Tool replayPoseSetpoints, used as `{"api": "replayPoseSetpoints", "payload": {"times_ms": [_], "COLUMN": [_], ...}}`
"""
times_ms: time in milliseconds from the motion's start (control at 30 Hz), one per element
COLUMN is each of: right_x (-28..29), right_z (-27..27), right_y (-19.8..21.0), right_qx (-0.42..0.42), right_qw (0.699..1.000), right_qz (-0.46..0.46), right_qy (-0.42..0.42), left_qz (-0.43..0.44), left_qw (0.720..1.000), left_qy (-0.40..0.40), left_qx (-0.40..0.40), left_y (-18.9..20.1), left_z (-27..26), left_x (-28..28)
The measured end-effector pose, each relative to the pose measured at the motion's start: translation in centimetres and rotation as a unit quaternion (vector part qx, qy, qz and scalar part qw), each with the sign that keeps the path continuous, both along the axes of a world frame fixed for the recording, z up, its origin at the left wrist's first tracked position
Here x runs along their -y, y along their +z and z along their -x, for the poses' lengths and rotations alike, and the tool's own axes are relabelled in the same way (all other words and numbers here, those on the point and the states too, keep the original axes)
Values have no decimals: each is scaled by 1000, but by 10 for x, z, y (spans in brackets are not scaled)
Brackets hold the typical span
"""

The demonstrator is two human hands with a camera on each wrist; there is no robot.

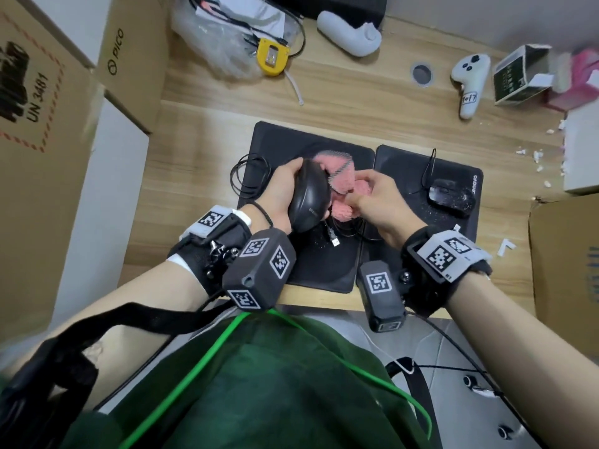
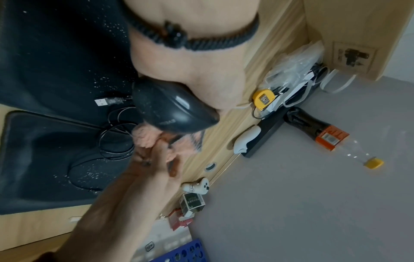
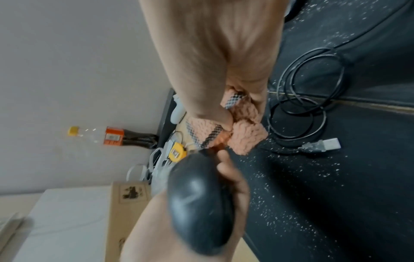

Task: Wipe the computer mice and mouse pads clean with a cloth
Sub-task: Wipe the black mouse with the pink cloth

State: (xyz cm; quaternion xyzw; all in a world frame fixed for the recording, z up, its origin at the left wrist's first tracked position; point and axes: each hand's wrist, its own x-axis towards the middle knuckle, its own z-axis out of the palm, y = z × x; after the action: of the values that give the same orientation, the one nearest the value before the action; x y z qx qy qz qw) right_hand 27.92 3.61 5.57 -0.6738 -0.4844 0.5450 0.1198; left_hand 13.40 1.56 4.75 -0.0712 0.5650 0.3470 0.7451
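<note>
My left hand (image 1: 278,192) grips a black wired mouse (image 1: 308,199), lifted and tilted above the left black mouse pad (image 1: 278,137). That mouse also shows in the left wrist view (image 2: 174,109) and the right wrist view (image 3: 199,200). My right hand (image 1: 372,199) holds a bunched pink fluffy cloth (image 1: 343,186) against the mouse's right side; the cloth (image 3: 244,131) is pinched between thumb and fingers. A second black mouse (image 1: 450,197), speckled with white dust, lies on the right Lenovo mouse pad (image 1: 402,160). White specks dot both pads.
The held mouse's cable (image 1: 249,176) coils off the left pad, and its USB plug (image 1: 334,239) lies on the pad. A yellow tape measure (image 1: 272,56), white controllers (image 1: 470,79), a green-and-white box (image 1: 515,76) and cardboard boxes (image 1: 48,92) surround the wooden desk (image 1: 340,105).
</note>
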Motion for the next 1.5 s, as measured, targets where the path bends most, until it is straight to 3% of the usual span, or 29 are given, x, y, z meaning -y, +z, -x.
{"api": "replayPoseSetpoints", "payload": {"times_ms": [133,233,400,533,633,733,800,867,1100,1367,1500], "right_x": [0,-4,4,6,0,-13,-20,-23,-11,-8,-9], "right_z": [22,27,16,1,-11,-18,-13,-2,25,17,14], "right_y": [15,29,33,24,17,15,20,28,52,48,41], "right_qx": [59,16,-34,-23,35,48,41,41,33,-34,-29], "right_qw": [988,982,967,969,967,982,983,974,934,936,940], "right_qz": [-86,-128,-127,-112,-128,-122,-142,-172,-205,-223,-211], "right_qy": [117,141,219,221,217,139,112,142,290,271,266], "left_qz": [-55,-89,-57,-50,-24,-24,-21,-23,-44,-80,-29], "left_qw": [997,992,997,996,999,999,999,999,996,986,995], "left_qy": [-26,-55,51,23,13,36,32,10,75,100,98], "left_qx": [-43,-70,-23,-65,-36,-7,-33,-23,31,104,23], "left_y": [11,19,36,14,8,9,13,20,23,33,20], "left_z": [-3,3,6,5,2,-2,-8,-14,-6,2,17], "left_x": [-10,-13,-5,-16,-18,-22,-23,-20,-24,-28,-40]}}
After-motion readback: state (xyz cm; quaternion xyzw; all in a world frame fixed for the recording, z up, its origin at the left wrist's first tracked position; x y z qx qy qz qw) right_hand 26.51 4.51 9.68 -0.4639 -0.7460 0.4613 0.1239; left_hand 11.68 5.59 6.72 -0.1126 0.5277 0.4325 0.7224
